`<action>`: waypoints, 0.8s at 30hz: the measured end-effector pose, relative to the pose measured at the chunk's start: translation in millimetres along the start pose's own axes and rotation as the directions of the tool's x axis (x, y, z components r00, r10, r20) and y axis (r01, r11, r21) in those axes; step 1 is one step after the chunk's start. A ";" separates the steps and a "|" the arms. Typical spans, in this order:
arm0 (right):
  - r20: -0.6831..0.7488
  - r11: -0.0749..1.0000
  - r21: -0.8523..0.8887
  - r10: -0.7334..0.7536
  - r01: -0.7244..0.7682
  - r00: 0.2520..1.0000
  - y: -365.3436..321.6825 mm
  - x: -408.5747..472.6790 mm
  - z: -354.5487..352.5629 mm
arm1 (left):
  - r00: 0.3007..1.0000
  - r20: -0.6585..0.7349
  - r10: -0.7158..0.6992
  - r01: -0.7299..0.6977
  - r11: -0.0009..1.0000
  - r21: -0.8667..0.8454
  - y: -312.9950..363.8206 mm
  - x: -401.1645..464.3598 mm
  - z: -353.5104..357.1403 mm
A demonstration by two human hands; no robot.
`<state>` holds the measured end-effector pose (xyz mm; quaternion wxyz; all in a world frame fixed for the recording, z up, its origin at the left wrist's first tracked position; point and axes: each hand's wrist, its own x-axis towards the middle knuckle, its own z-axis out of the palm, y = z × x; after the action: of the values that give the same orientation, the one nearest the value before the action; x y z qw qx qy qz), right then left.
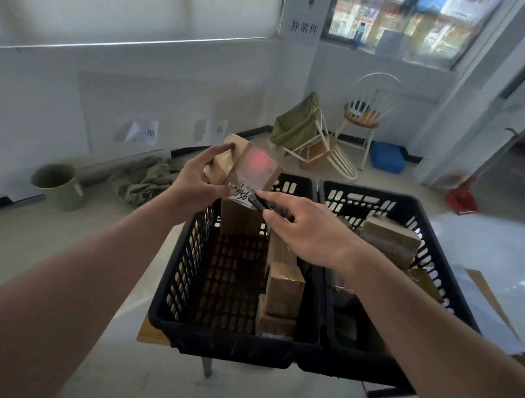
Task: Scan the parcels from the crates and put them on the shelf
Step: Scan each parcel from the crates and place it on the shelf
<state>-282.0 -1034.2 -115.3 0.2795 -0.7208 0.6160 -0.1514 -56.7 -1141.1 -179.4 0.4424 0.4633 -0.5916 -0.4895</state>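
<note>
My left hand grips a small brown cardboard parcel above the left black crate. A red glow lies on the parcel's white label. My right hand holds a black marker, its tip touching handwritten digits at the label's lower edge. Inside the left crate, several brown parcels stand along its right side. The right black crate also holds brown parcels. No shelf is visible.
Both crates rest on a small table. On the floor lie a green bucket, a crumpled green cloth, a tipped chair, an upright chair, a blue bin and a red dustpan.
</note>
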 end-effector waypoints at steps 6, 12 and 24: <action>0.014 1.000 -0.021 0.018 -0.018 1.000 -1.9 -0.3 -5.4 | 1.000 0.012 0.005 -0.005 1.000 -0.015 1.8 5.8 -5.8; 0.055 0.998 -0.051 0.036 -0.033 0.998 -7.2 -3.2 -10.1 | 0.999 0.024 0.023 -0.022 1.000 -0.016 4.1 9.5 -11.1; 0.083 0.996 -0.076 0.042 -0.036 0.996 -16.3 -4.0 -12.3 | 0.999 0.013 0.033 -0.033 0.999 0.040 9.6 9.0 -25.3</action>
<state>-276.6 -1031.6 -95.4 0.2813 -0.7242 0.6228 -0.0924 -34.7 -1153.4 -166.0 0.4375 0.4593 -0.6114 -0.4730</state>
